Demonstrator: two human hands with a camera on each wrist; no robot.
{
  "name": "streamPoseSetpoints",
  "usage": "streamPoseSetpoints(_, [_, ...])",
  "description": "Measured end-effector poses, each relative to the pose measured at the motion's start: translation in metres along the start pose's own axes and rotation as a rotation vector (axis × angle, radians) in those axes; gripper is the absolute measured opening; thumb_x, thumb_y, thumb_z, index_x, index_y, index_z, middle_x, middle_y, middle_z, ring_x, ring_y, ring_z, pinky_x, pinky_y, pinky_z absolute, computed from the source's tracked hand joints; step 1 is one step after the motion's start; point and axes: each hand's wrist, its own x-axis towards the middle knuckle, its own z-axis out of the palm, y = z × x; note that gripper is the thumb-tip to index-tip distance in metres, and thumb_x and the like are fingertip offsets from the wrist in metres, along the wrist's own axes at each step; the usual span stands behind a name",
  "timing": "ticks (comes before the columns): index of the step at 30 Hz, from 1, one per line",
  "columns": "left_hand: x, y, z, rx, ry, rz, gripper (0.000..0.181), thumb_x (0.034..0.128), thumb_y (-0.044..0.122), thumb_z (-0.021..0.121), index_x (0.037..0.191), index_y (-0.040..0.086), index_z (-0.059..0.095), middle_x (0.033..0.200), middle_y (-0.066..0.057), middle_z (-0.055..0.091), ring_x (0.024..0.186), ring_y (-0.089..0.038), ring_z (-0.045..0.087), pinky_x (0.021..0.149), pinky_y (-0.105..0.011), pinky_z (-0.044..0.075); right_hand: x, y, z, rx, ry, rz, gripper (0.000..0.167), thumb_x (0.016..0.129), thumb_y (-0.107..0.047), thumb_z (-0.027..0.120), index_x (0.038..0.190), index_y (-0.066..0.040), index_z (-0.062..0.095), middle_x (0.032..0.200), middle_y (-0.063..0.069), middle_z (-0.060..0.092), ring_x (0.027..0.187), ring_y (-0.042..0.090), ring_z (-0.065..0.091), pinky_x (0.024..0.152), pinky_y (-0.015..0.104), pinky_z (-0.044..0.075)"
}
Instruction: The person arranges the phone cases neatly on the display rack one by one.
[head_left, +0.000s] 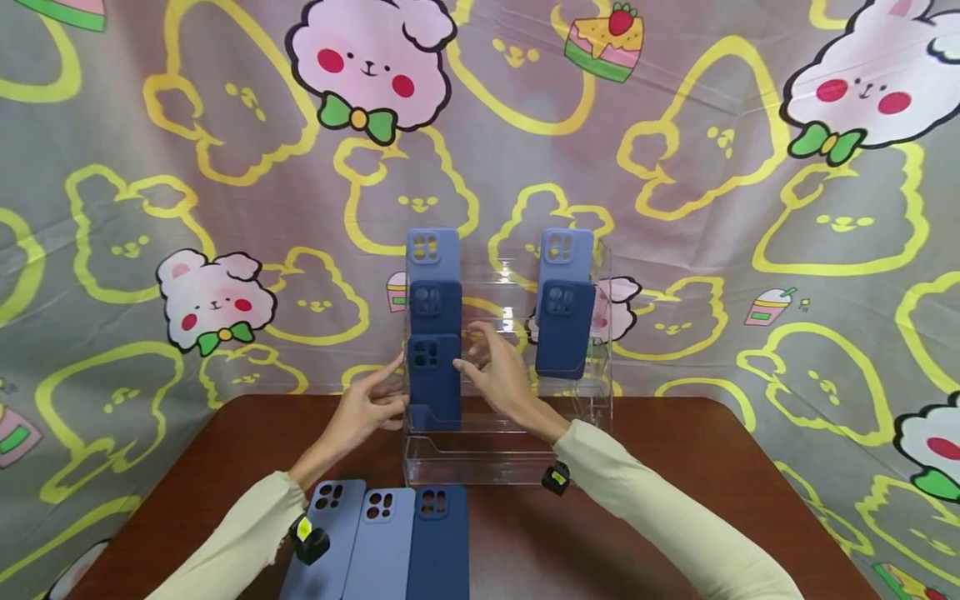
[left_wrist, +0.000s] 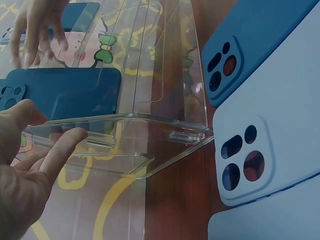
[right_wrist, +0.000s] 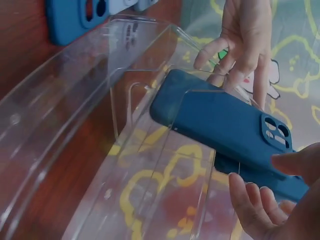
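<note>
Above the bench (head_left: 712,450), the left hand (head_left: 369,404) is resting loosely parted fingers by the left edge of the clear stand (head_left: 487,472), and the right hand (head_left: 501,367) is hovering, thumb and fingers apart, beside the lowest dark-blue case (head_left: 437,387), standing near the stand's lower-left corner

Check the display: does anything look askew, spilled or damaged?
On the clear rack, the right dark blue case looks slightly askew: its lower end slants leftward, unlike the straighter bottom-left case. No spills or damage show.

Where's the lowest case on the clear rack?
In the head view, the lowest case stands at left on the rack, below another dark blue case, between the left hand and right hand.
</note>
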Motion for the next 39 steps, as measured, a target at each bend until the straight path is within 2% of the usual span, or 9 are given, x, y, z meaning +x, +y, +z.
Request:
streamPoseSetpoints(7, [-0.001, -0.001, 0.001, -0.003, 0.004, -0.004, 0.075, 0.0977, -0.008, 0.064, 0.164, 0.01, 0.034, 0.143, -0.038, 0.055, 0.116, -0.042, 0.069, 0.076, -0.039, 0.068, -0.024, 0.012, -0.021, -0.003, 0.038, -0.009, 0.043, 0.095, -0.009, 0.078, 0.132, 0.001, 0.058, 0.1, 0.014, 0.067, 0.083, 0.026, 0.069, 0.074, 0.048, 0.063])
streamPoseSetpoints(9, [-0.001, -0.001, 0.001, 0.0, 0.004, -0.005, 0.075, 0.0982, -0.008, 0.064, 0.164, 0.011, 0.034, 0.143, -0.038, 0.055, 0.116, -0.042, 0.069, 0.077, -0.039, 0.068, -0.03, 0.015, -0.026, -0.007, 0.043, -0.006, 0.041, 0.095, -0.008, 0.078, 0.13, 0.001, 0.059, 0.099, 0.013, 0.068, 0.083, 0.024, 0.069, 0.074, 0.046, 0.063])
streamPoseSetpoints(13, [-0.001, -0.002, 0.001, 0.007, 0.003, -0.01, 0.075, 0.0984, -0.008, 0.064, 0.164, 0.012, 0.034, 0.145, -0.039, 0.053, 0.118, -0.043, 0.068, 0.077, -0.04, 0.068, -0.042, 0.019, -0.034, -0.01, 0.046, 0.026, 0.037, 0.093, -0.007, 0.079, 0.125, 0.0, 0.061, 0.097, 0.011, 0.068, 0.082, 0.02, 0.068, 0.07, 0.032, 0.062])
streamPoseSetpoints(18, [-0.002, -0.001, 0.001, 0.005, 0.003, -0.014, 0.075, 0.0982, -0.008, 0.064, 0.164, 0.012, 0.034, 0.144, -0.038, 0.054, 0.118, -0.045, 0.067, 0.077, -0.039, 0.068, -0.059, 0.02, -0.036, 0.0, 0.011, 0.067, 0.028, 0.092, -0.006, 0.08, 0.115, -0.001, 0.064, 0.095, 0.009, 0.068, 0.08, 0.017, 0.067, 0.069, 0.027, 0.059])
streamPoseSetpoints(25, [-0.002, -0.002, 0.001, -0.003, 0.0, -0.017, 0.075, 0.099, -0.006, 0.065, 0.164, 0.013, 0.034, 0.143, -0.037, 0.056, 0.118, -0.043, 0.068, 0.077, -0.041, 0.068, -0.089, 0.022, -0.022, -0.013, -0.101, 0.016, 0.023, 0.091, -0.008, 0.082, 0.106, -0.004, 0.066, 0.097, 0.008, 0.068, 0.087, 0.018, 0.068, 0.078, 0.036, 0.063])
streamPoseSetpoints(30, [-0.002, -0.001, 0.001, -0.009, 0.0, -0.023, 0.075, 0.0986, -0.007, 0.065, 0.164, 0.013, 0.034, 0.144, -0.037, 0.055, 0.118, -0.043, 0.067, 0.078, -0.042, 0.068, -0.107, 0.023, -0.006, 0.001, -0.217, -0.022, 0.022, 0.092, -0.013, 0.082, 0.106, -0.005, 0.066, 0.101, 0.012, 0.069, 0.091, 0.025, 0.068, 0.078, 0.033, 0.063])
streamPoseSetpoints(35, [-0.002, 0.0, 0.001, -0.016, -0.005, -0.022, 0.075, 0.0992, -0.006, 0.064, 0.164, 0.013, 0.033, 0.145, -0.036, 0.054, 0.12, -0.043, 0.067, 0.078, -0.041, 0.068, -0.12, 0.021, 0.014, 0.035, -0.327, 0.002, 0.02, 0.095, -0.016, 0.079, 0.106, -0.004, 0.066, 0.102, 0.01, 0.068, 0.091, 0.024, 0.068, 0.077, 0.032, 0.064])
streamPoseSetpoints(39, [-0.002, 0.0, 0.001, -0.014, -0.009, -0.026, 0.075, 0.0996, -0.005, 0.064, 0.165, 0.014, 0.033, 0.146, -0.036, 0.054, 0.121, -0.044, 0.066, 0.078, -0.041, 0.068, -0.127, 0.019, 0.028, -0.001, -0.429, 0.034, 0.033, 0.095, -0.022, 0.08, 0.12, -0.005, 0.066, 0.107, 0.007, 0.066, 0.09, 0.015, 0.065, 0.075, 0.023, 0.059])
